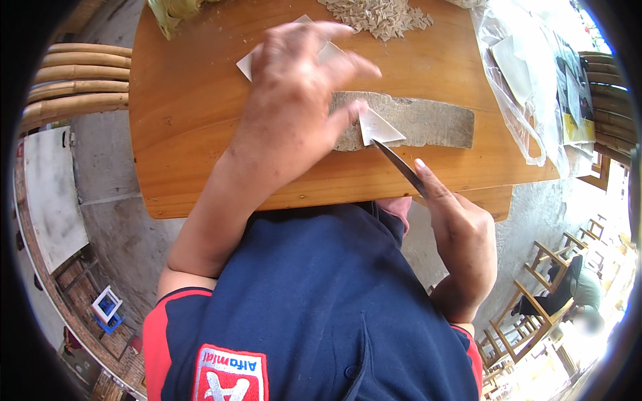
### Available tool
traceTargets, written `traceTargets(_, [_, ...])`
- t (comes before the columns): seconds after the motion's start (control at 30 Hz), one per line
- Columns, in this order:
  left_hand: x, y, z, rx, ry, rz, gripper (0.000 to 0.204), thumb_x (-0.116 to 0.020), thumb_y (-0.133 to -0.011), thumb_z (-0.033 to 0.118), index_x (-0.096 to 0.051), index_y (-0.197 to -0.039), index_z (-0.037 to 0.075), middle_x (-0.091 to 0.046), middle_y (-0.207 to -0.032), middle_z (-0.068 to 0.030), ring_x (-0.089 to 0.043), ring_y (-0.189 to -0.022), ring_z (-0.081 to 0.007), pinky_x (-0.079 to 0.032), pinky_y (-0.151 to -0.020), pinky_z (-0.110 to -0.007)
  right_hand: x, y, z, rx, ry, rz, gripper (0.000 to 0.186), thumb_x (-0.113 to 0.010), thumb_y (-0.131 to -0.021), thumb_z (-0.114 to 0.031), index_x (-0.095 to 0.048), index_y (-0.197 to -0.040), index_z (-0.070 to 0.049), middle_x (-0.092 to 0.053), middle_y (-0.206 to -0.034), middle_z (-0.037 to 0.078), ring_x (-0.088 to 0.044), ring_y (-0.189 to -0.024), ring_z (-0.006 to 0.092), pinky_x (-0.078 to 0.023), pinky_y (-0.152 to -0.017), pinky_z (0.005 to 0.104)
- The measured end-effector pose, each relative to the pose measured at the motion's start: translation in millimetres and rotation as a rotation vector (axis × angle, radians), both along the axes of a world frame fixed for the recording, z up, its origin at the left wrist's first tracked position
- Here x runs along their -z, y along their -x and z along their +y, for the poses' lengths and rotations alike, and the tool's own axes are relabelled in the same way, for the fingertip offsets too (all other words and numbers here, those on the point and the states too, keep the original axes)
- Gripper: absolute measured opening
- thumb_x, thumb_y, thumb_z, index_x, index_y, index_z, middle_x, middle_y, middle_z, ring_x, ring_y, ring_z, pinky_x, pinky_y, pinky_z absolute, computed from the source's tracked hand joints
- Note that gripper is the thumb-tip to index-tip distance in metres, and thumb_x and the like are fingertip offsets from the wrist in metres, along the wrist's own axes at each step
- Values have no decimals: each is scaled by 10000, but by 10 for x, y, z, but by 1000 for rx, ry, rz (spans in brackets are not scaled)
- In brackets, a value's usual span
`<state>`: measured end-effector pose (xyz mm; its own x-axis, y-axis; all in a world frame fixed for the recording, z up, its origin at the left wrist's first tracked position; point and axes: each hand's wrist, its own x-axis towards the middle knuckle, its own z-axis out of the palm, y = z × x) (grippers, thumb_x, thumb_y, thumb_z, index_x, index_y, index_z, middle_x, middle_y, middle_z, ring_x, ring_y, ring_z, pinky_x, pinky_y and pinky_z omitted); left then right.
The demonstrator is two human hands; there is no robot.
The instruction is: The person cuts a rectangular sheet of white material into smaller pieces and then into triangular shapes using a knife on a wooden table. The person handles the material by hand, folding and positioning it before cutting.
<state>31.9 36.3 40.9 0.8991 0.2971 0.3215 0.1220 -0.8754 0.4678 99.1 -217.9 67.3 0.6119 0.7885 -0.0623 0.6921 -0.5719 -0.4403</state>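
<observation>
A pale white triangular piece (380, 128) lies on a worn wooden board (441, 127), with the point of a dark knife (394, 155) at its lower corner. My right hand (455, 227) grips that knife at the lower right of the board. My left hand (291, 93), blurred, has its fingers apart over the board's left end; its thumb is at the triangle's upper tip, and whether it touches cannot be told. Behind that hand, another pale flat sheet (246, 64) is partly hidden.
The wooden table (180, 134) also bears a heap of small pale chips (374, 15), yellowish plastic (170, 13) and clear bags (505, 87). Bamboo seating (77, 87) flanks it. A person (582, 294) sits among wooden chairs (508, 334) at the lower right.
</observation>
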Motion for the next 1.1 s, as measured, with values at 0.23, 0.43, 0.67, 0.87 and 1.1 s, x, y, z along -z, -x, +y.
traceTargets(0.23, [76, 75, -9, 176, 26, 110, 418, -892, -695, 262, -751, -1079, 174, -412, -1587, -80, -224, -1516, -380, -231, -1228, -518, -50, -55, -113, 51, 72, 26, 508, -628, -916, 24, -648, -1391, -154, -605, -697, 146, -609, -577, 221, -521, -606, 348])
traceTargets(0.43, [145, 49, -94, 122, 9, 37, 340, -899, -690, 269, -709, -946, 149, -450, -1545, -97, -248, -1510, -386, -210, -1227, -545, 10, -37, -94, 114, -15, 78, 560, -580, -907, 81, -626, -1417, -143, -594, -714, 127, -571, -594, 160, -512, -628, 305])
traceTargets(0.67, [180, 35, -211, 42, -69, -18, 297, -880, -716, 254, -710, -942, 162, -488, -1489, -99, -317, -1478, -391, -215, -1204, -612, 7, 13, 15, 194, -184, 93, 621, -546, -880, 127, -587, -1452, -112, -663, -858, 162, -588, -677, 147, -521, -695, 296])
traceTargets(0.87, [78, 258, -393, 114, -160, -60, 332, -831, -739, 208, -733, -1050, 146, -601, -1327, -48, -458, -1347, -324, -254, -1191, -594, -104, 53, 236, 86, -60, 122, 681, -564, -860, 139, -559, -1476, -151, -711, -1024, 251, -717, -793, 307, -552, -748, 364])
traceTargets(1.1, [244, 376, -511, 128, -232, -22, 423, -810, -733, 185, -734, -1142, 111, -640, -1213, 8, -525, -1218, -250, -285, -1179, -582, -86, 46, 299, 44, 12, 50, 707, -585, -848, 142, -558, -1477, -181, -715, -989, 237, -726, -808, 346, -553, -714, 418])
